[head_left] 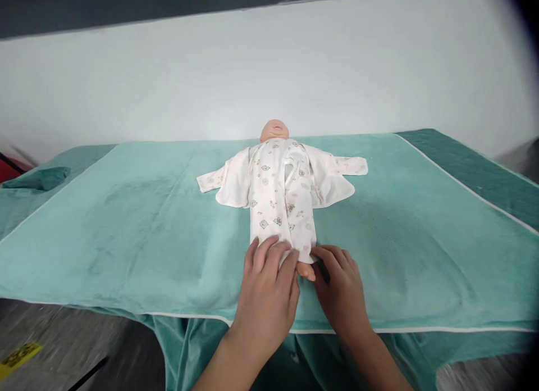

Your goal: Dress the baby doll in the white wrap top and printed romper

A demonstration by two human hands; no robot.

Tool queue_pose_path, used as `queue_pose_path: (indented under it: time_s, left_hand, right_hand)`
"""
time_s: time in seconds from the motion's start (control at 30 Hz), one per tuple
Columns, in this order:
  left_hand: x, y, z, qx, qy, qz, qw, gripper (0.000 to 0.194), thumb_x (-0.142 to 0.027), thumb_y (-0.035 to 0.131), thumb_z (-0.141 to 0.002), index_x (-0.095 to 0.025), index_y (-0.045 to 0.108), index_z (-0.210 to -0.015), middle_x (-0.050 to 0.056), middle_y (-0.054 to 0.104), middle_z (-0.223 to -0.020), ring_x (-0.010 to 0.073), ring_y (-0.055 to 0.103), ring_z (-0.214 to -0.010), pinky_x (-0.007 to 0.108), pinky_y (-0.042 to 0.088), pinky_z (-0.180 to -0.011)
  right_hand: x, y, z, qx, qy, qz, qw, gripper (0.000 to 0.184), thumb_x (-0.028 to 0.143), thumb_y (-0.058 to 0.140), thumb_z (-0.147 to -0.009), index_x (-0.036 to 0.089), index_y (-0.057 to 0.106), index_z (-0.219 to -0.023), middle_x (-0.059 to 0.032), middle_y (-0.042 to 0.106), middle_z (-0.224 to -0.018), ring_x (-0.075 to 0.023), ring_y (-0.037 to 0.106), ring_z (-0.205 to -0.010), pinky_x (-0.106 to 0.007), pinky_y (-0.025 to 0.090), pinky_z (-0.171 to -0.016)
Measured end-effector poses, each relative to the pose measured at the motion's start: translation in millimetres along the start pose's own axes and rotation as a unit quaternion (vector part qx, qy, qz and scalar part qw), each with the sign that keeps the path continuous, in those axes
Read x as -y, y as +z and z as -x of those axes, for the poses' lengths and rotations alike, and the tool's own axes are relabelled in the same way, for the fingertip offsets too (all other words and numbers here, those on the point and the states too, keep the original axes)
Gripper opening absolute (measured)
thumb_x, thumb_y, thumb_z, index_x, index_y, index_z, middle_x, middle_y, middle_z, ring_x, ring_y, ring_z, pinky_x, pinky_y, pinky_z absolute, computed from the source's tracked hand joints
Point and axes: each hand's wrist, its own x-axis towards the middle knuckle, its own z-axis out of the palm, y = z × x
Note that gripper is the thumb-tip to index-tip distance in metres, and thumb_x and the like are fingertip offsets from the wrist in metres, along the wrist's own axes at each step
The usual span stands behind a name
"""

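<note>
A baby doll [274,130] lies on its back, its head towards the wall. A white printed baby garment with two legs [269,197] covers its body, and a white baby jacket [236,180] spreads open on both sides with the sleeves stretched out. My left hand [269,284] is over the lower end of one garment leg, fingers curled on the cloth; the foot there is hidden. My right hand [340,284] pinches the outer edge of the other leg's cuff. Between my hands, a bare doll foot [306,271] sticks out of that cuff.
A teal plush cover with white piping [126,228] lies over the table, its cloth hanging at the front edge. Behind it stands a white wall [269,71]. Yellow tape [20,358] marks the floor at lower left.
</note>
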Motion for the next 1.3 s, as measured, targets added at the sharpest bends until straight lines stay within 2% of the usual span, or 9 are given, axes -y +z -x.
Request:
queue_pose_path:
  time_s: [0.17,0.33,0.47,0.63,0.77,0.97,1.13,1.23,1.3]
  left_hand:
    - [0,6.2,-7,-0.005,-0.003,-0.028,1.0,0.039,-0.007,0.051,-0.089,-0.021,0.057,-0.125,0.01,0.064,-0.127,0.0314,0.049,-0.132,0.061,0.037,-0.115]
    - [3,10.3,-11,-0.039,-0.006,-0.009,0.999,0.026,-0.01,0.054,-0.089,-0.021,0.061,-0.112,0.009,0.066,-0.119,0.0303,0.053,-0.127,0.057,0.042,-0.112]
    - [2,11.6,-10,-0.075,-0.006,0.04,0.996,0.022,-0.009,0.058,-0.086,-0.022,0.061,-0.104,0.008,0.066,-0.113,0.0288,0.054,-0.124,0.055,0.043,-0.111]
    - [-4,10.5,0,-0.1,0.0,0.073,0.992,0.024,-0.009,0.059,-0.082,-0.022,0.059,-0.102,0.009,0.065,-0.113,0.0296,0.054,-0.124,0.055,0.045,-0.11]
    - [-7,10.5,8,-0.095,0.024,0.065,0.993,0.021,-0.01,0.059,-0.082,-0.02,0.06,-0.1,0.009,0.066,-0.117,0.0296,0.054,-0.125,0.055,0.042,-0.113]
    - [-3,12.0,10,-0.064,0.041,0.061,0.995,0.015,-0.013,0.061,-0.084,-0.019,0.061,-0.097,0.01,0.063,-0.128,0.0311,0.048,-0.133,0.056,0.036,-0.117]
    - [-1,9.0,10,-0.058,0.047,0.111,0.991,0.014,-0.012,0.061,-0.086,-0.019,0.059,-0.097,0.011,0.062,-0.131,0.0304,0.046,-0.136,0.056,0.034,-0.118]
    - [-1,3.9,16,-0.06,0.047,0.186,0.98,0.016,-0.007,0.059,-0.086,-0.019,0.058,-0.097,0.011,0.062,-0.129,0.0278,0.051,-0.13,0.05,0.043,-0.11]
    - [2,0.6,22,-0.067,0.027,0.257,0.964,0.017,-0.006,0.057,-0.087,-0.02,0.057,-0.097,0.01,0.065,-0.122,0.0233,0.058,-0.118,0.043,0.049,-0.1]
  right_hand:
    - [12,-19,-8,0.005,-0.004,-0.183,0.983,0.013,0.014,0.054,-0.097,0.023,0.058,-0.104,-0.0033,0.061,-0.098,-0.0173,0.058,-0.089,-0.032,0.048,-0.075]
    - [23,-31,-9,0.014,-0.003,-0.259,0.966,0.016,0.013,0.052,-0.097,0.025,0.061,-0.102,-0.0012,0.061,-0.096,-0.0154,0.059,-0.088,-0.03,0.048,-0.075]
    - [17,-27,-9,0.006,0.032,-0.245,0.969,0.011,0.016,0.055,-0.097,0.025,0.061,-0.098,-0.0002,0.062,-0.091,-0.015,0.06,-0.083,-0.029,0.048,-0.071]
    - [0,-23,2,0.002,0.0,-0.158,0.988,0.013,0.016,0.057,-0.095,0.024,0.061,-0.105,-0.002,0.062,-0.094,-0.0154,0.062,-0.084,-0.027,0.051,-0.071]
    - [-9,-28,18,0.037,-0.019,-0.115,0.992,0.014,0.015,0.054,-0.096,0.024,0.058,-0.106,-0.0027,0.062,-0.096,-0.0154,0.063,-0.086,-0.026,0.052,-0.073]
    - [-11,-35,32,0.097,0.01,-0.066,0.993,0.007,0.018,0.054,-0.096,0.024,0.057,-0.098,-0.0009,0.061,-0.087,-0.0162,0.06,-0.077,-0.027,0.048,-0.066]
    - [-10,-41,18,0.185,-0.002,-0.077,0.98,0.009,0.024,0.053,-0.099,0.024,0.058,-0.092,-0.0014,0.06,-0.087,-0.016,0.059,-0.076,-0.029,0.045,-0.067]
    - [-15,-52,4,0.267,0.001,-0.148,0.952,0.012,0.03,0.052,-0.101,0.025,0.063,-0.098,-0.0012,0.063,-0.093,-0.0156,0.062,-0.082,-0.028,0.046,-0.072]
    - [-22,-59,-6,0.287,0.026,-0.181,0.94,0.022,0.034,0.05,-0.102,0.024,0.063,-0.089,-0.0001,0.062,-0.085,-0.0147,0.06,-0.077,-0.027,0.045,-0.069]
